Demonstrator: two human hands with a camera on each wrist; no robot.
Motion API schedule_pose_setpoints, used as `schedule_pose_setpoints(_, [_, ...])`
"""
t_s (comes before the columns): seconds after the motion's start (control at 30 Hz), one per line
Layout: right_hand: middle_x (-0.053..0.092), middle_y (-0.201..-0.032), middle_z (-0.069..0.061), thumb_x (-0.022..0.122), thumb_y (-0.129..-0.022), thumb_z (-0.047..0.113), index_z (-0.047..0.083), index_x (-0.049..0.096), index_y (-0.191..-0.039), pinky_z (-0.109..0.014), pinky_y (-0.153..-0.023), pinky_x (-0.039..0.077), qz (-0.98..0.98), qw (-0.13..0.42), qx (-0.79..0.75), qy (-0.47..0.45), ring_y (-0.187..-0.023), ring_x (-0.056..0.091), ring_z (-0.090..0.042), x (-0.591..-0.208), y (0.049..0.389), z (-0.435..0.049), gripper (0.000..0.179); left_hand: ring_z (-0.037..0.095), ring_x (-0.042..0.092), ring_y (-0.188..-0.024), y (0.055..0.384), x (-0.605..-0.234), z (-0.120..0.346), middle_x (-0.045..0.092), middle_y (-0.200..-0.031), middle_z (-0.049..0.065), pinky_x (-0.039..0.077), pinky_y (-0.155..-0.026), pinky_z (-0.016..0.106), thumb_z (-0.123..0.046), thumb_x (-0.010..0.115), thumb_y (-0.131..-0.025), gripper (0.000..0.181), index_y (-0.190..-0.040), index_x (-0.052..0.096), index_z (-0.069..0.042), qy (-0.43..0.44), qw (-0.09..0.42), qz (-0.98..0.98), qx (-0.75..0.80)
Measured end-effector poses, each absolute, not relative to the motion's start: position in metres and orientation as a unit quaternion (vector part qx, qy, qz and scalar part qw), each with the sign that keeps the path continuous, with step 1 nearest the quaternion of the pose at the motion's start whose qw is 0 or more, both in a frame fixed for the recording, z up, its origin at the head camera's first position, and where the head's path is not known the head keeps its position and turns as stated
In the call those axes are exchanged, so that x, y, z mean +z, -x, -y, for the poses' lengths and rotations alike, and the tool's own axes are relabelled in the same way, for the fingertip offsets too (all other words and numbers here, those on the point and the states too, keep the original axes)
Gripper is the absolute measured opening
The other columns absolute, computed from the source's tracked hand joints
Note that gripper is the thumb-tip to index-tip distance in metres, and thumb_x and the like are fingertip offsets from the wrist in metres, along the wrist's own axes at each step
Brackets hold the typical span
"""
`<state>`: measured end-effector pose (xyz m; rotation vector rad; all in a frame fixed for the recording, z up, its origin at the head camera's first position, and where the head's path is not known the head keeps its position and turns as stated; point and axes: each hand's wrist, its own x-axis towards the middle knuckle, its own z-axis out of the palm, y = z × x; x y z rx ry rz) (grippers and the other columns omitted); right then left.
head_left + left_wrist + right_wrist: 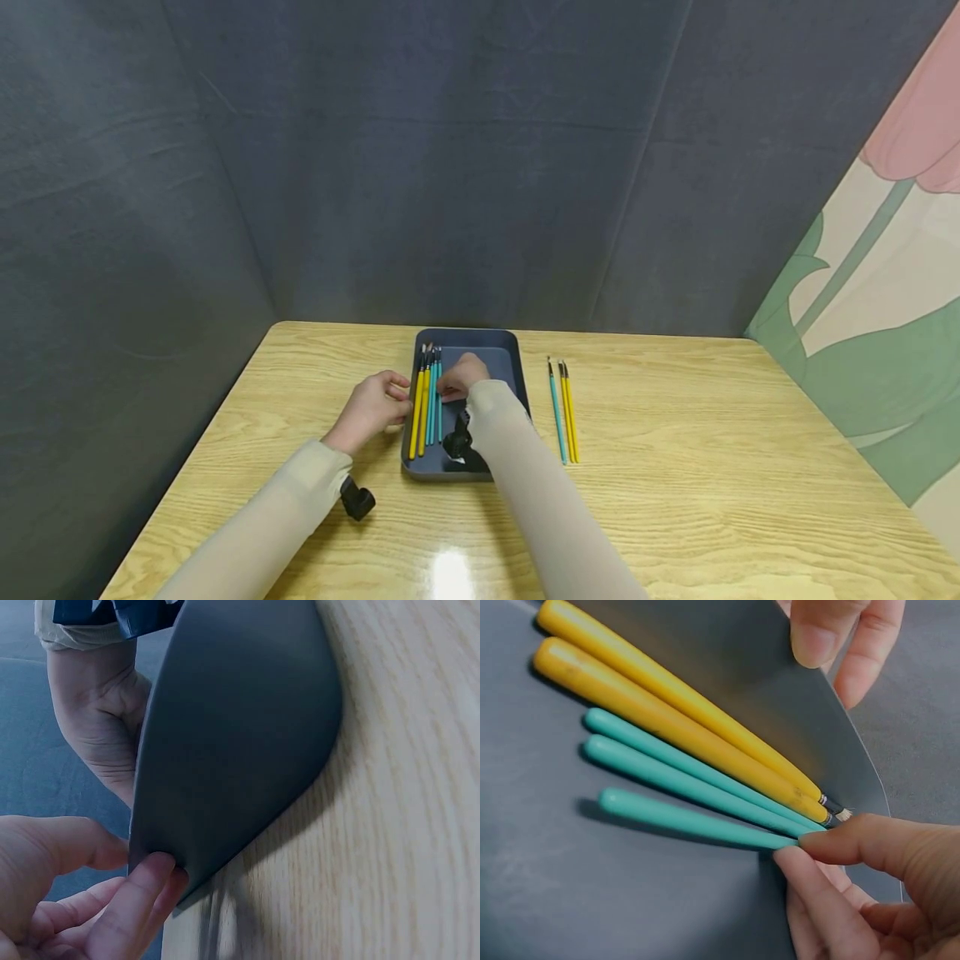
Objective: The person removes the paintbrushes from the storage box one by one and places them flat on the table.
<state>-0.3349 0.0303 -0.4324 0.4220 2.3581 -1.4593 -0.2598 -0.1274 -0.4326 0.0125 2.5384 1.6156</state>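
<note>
Pinched the rightmost turquoise brush inside the dark tray with the right hand, thumb and fingertips closed to a narrow grip well up from the near handle end. Held the left wall of the tray with the left hand, thumb at the rim and fingers against the outer face. Found the tray at the far side of the wooden table, left of the middle. Counted, in order from the tray's left wall, two yellow brushes, then two turquoise brushes close together, then the pinched one, all with handles toward the near side. Noted a wider gap beside the pinched handle at its near end, closing toward the fingers. Could not tell a handle resting on the tray floor from one slightly raised.

Saw more brushes on the table, just right of the tray: a loose turquoise brush and, to its right, a loose yellow pair.

Judged the step in hand as laying the pinched brush into the row and straightening it. Seemed to call next for easing its near end left, parallel with its neighbours, then loosening the pinch without dragging the row, and afterwards perhaps reaching right for the loose turquoise brush.
</note>
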Motion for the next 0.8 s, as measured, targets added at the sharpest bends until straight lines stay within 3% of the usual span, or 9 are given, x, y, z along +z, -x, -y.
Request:
schedule_pose_setpoints(0.27, [0.064, -0.080, -0.017, 0.068, -0.074, -0.013, -0.010, 0.062, -0.090, -0.029, -0.058, 0.061, -0.808, 0.192, -0.538, -0.145, -0.062, 0.068, -0.022, -0.429, 0.336, -0.033, 0.018, 0.020, 0.067, -0.077, 0.259, -0.432, 0.128, 0.063, -0.103, 0.019, 0.061, -0.069, 0.031, 0.000, 0.064, -0.086, 0.032, -0.117, 0.059, 0.002, -0.001, 0.067, -0.842, 0.535])
schedule_pose_setpoints(0.53, [0.063, -0.076, -0.010, 0.067, -0.080, -0.009, -0.010, 0.070, -0.095, -0.029, -0.070, 0.062, -0.791, 0.196, -0.570, -0.106, -0.062, 0.063, -0.015, -0.420, 0.325, -0.038, 0.015, 0.020, 0.067, -0.078, 0.259, -0.431, 0.128, 0.062, -0.104, 0.019, 0.061, -0.071, 0.032, 0.000, 0.063, -0.087, 0.031, -0.118, 0.058, 0.002, -0.003, 0.067, -0.842, 0.535])
schedule_pose_setpoints(0.8, [0.066, -0.087, -0.010, 0.065, -0.084, -0.006, -0.008, 0.067, -0.110, -0.030, -0.075, 0.061, -0.778, 0.223, -0.584, -0.064, -0.068, 0.065, -0.014, -0.407, 0.323, -0.051, 0.026, 0.019, 0.066, -0.077, 0.259, -0.430, 0.127, 0.063, -0.104, 0.020, 0.061, -0.069, 0.031, 0.001, 0.063, -0.086, 0.032, -0.118, 0.058, 0.003, -0.001, 0.066, -0.843, 0.535])
